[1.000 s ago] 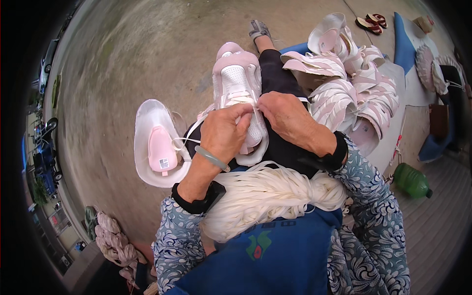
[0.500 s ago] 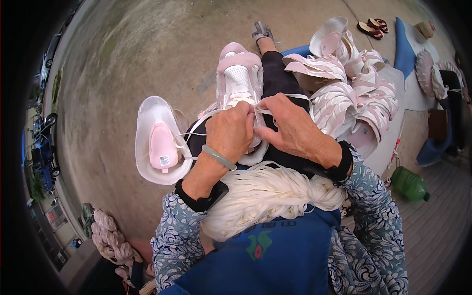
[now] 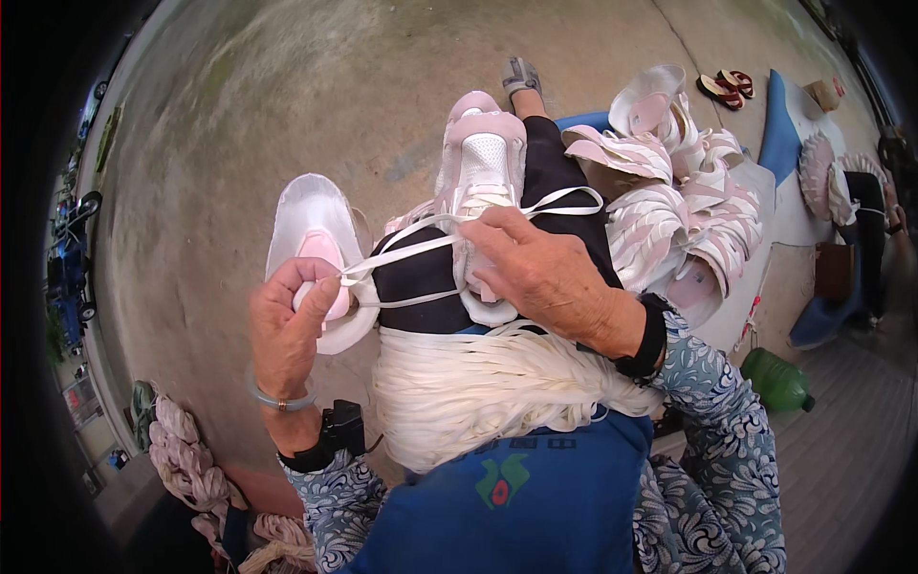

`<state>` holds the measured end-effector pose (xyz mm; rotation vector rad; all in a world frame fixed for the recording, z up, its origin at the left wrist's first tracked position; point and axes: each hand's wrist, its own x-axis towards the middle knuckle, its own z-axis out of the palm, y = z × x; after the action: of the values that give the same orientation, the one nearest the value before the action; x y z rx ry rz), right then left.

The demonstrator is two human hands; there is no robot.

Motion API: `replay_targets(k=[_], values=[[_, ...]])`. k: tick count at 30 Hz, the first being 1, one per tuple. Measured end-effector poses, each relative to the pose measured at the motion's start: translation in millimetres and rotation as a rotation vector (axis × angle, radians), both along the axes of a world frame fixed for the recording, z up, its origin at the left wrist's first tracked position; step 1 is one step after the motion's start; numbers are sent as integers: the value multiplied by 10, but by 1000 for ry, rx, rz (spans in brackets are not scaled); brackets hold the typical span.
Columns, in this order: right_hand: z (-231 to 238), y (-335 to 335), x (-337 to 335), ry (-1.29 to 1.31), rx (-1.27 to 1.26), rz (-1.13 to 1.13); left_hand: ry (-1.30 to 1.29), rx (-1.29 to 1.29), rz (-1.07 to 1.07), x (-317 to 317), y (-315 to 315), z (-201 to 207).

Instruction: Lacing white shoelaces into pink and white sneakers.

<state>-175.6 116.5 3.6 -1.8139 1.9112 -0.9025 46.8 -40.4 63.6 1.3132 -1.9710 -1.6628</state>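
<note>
A pink and white shoe upper (image 3: 481, 158) lies across my dark-trousered lap, toe pointing away. White shoelace (image 3: 413, 251) runs from its eyelets to my left hand (image 3: 285, 330), which pinches it between thumb and fingers, out to the left. My right hand (image 3: 555, 277) grips the opening edge of the upper with bent fingers; its fingertips are partly hidden. A loose loop of lace arcs above that hand. Beneath my left hand is a second upper (image 3: 298, 215) with a pink insole showing. A thick bundle of white laces (image 3: 469, 392) rests on my blue apron (image 3: 564, 507).
Several pink and white uppers (image 3: 650, 225) are heaped to the right of my legs. Beyond them are sandals (image 3: 722, 89) and a person (image 3: 865, 225) at the far right. A green plastic bottle (image 3: 776, 380) lies at the right; bundled uppers (image 3: 182, 445) hang at lower left.
My left hand has moved from the upper out to the left, drawing the lace into a long stretch. My right hand has stayed close to the upper, slightly lower.
</note>
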Motion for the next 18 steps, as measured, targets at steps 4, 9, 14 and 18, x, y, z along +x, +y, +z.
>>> replay_targets(k=[4,9,14,18], values=[[-130,-178,87,176,29,256,75,64,-63,-14,194,-304],[289,-62,-19,-549,341,223,82,435,-163,-166,662,-458],[1147,362,-440,-1471,-54,780,110,812,-101,-365,1121,-665],[1649,658,-484,-1514,-257,745,463,1130,312,-593,1247,-826]])
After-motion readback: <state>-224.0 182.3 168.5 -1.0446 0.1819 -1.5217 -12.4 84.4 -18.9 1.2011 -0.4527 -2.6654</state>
